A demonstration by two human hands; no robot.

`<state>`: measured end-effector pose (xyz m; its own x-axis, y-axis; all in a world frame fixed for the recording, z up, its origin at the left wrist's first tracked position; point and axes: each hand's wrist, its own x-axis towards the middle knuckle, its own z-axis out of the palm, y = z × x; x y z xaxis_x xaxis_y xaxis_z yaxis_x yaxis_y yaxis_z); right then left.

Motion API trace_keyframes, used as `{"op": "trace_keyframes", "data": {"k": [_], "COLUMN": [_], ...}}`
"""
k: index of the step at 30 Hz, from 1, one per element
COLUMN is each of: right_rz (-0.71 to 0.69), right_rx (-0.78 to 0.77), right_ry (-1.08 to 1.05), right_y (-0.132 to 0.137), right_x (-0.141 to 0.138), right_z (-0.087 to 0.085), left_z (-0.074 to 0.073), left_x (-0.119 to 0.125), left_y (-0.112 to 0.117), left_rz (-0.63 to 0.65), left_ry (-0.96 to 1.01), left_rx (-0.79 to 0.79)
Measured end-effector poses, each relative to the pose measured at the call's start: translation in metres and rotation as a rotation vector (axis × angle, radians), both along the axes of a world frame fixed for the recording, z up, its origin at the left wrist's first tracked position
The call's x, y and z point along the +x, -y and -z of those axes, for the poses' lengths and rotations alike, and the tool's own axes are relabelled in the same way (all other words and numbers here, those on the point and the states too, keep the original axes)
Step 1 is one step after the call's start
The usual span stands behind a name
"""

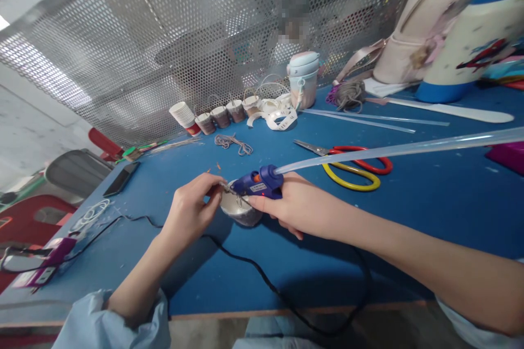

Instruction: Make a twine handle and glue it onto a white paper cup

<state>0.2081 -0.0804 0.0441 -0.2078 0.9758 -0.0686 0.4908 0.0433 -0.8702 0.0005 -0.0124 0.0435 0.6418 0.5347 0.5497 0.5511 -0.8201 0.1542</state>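
Note:
My right hand (297, 204) is wrapped round a blue hot glue gun (258, 182), whose nozzle points left at the rim of a small paper cup (240, 214) on the blue table (429, 202). A long clear glue stick (393, 150) runs out of the gun's back to the right. My left hand (192, 210) pinches something thin at the cup's rim, right by the nozzle; I cannot make out what it is. The gun's black cord (262, 275) trails toward the table's front edge.
Red and yellow scissors (352, 166) lie behind the gun. At the back stand several small paper cups (221, 115), white paper strips (278, 117), a pale bottle (303, 79), twine (233, 143) and bags. A phone (121, 178) and a power strip (45, 264) lie at the left. A perforated metal screen (164, 38) stands behind.

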Motion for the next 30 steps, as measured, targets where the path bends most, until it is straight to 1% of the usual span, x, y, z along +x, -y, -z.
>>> {"op": "trace_keyframes", "data": {"k": [4, 9, 15, 22, 30], "right_rz": [-0.014, 0.002, -0.01, 0.011, 0.016], "right_rx": [0.016, -0.021, -0.003, -0.017, -0.003], "right_ry": [-0.011, 0.055, 0.002, 0.066, -0.008], "right_y": [0.0008, 0.0004, 0.0009, -0.0016, 0.0], "right_x": [-0.0003, -0.0015, -0.0015, -0.0024, -0.0008], "right_z": [-0.0012, -0.0027, -0.0017, 0.0001, -0.0029], "left_z": [-0.0001, 0.0004, 0.001, 0.0016, 0.0013], "left_x": [0.0006, 0.0008, 0.0001, -0.0001, -0.0001], "left_y": [0.0, -0.0009, -0.001, -0.0012, -0.0015], "left_rz": [0.004, 0.013, 0.014, 0.014, 0.009], "left_ry": [-0.006, -0.009, -0.01, -0.002, -0.009], "left_rx": [0.014, 0.007, 0.018, -0.009, 0.004]}}
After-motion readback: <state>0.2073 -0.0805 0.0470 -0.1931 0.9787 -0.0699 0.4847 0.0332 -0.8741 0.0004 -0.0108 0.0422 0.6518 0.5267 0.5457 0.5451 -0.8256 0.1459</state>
